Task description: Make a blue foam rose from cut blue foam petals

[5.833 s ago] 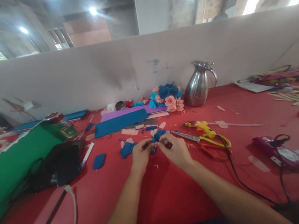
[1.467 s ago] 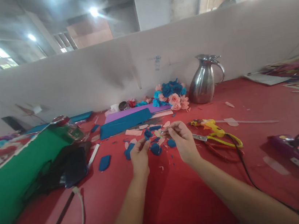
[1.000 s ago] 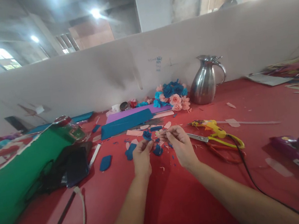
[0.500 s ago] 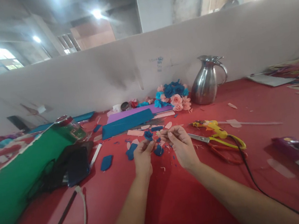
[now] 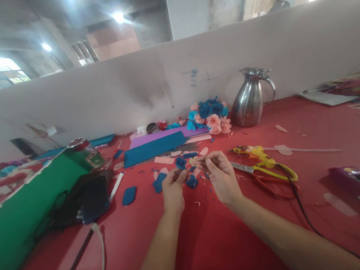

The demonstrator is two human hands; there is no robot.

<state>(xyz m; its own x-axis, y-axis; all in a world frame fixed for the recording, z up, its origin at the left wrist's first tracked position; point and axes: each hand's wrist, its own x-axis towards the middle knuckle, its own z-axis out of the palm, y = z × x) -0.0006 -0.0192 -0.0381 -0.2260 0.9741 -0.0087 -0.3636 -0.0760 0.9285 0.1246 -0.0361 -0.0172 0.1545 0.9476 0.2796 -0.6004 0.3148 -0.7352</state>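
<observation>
Between the thumb and fingers of my left hand (image 5: 174, 189) is a small dark blue paper flower (image 5: 180, 163), its ruffled head pointing up. My right hand (image 5: 219, 176) is beside it, fingertips pinched together; a small pale green bit (image 5: 193, 162) shows at their tips, too small to name. The two hands are a little apart. Around them lie cut blue paper petals (image 5: 129, 196), pink paper pieces (image 5: 164, 160) and tiny scraps on the red table (image 5: 195, 248). Just right of my right hand are scissors (image 5: 264, 172) with yellow and red handles.
Beyond the scissors rests a yellow glue gun (image 5: 259, 156) with a cord. Blue paper (image 5: 155, 148), a bunch of paper flowers (image 5: 210, 115) and a steel jug (image 5: 251, 99) stand at the back. Left are a phone (image 5: 95, 200), a jar (image 5: 87, 154) and a green box (image 5: 37, 211).
The whole view has shifted slightly. Both hands keep nearly the same pose, the blue flower still in my left hand.
</observation>
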